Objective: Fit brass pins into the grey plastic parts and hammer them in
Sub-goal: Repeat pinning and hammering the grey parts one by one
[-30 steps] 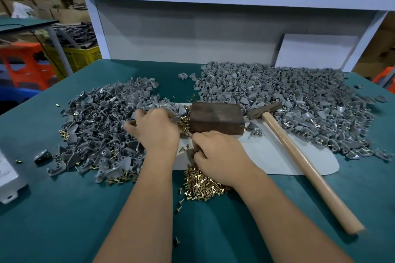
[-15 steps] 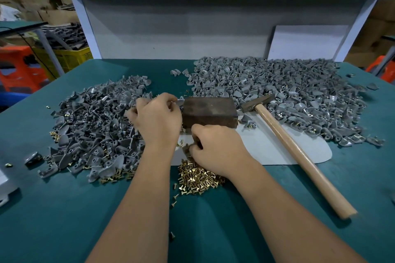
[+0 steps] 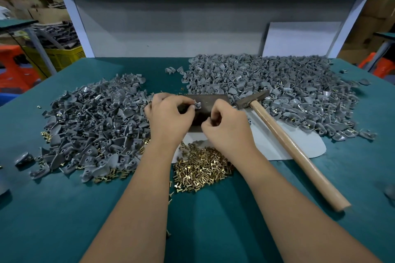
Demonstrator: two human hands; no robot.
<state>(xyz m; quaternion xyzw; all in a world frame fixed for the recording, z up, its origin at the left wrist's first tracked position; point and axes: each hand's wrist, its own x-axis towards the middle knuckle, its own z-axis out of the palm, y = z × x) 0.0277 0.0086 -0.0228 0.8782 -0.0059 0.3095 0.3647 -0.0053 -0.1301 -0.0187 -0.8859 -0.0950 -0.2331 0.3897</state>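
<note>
Both hands meet at frame centre over a dark block [image 3: 210, 105] on the green counter [image 3: 64, 209]. The left hand [image 3: 168, 116] has its grip pinched on a small grey plastic part [image 3: 197, 104], held just above the block's top face. The right hand [image 3: 227, 126] sits just right of it, fingers curled inward; its grip is clenched, but whether a pin sits between the fingertips cannot be told.

A loose heap of brass pins [image 3: 201, 166] lies below the hands, between the two forearms, partly on a pale mat [image 3: 310, 147]. A pile of grey parts [image 3: 94, 126] spreads across the left of the frame, with stray pins along its lower edge. A larger pile of grey parts [image 3: 277, 89] fills the upper right, some showing brass.

The hammer [image 3: 284, 141] lies untouched right of the block, head touching the edge of the right pile, wooden handle running toward the lower right. A white panel [image 3: 299, 38] leans against the back wall at upper right.
</note>
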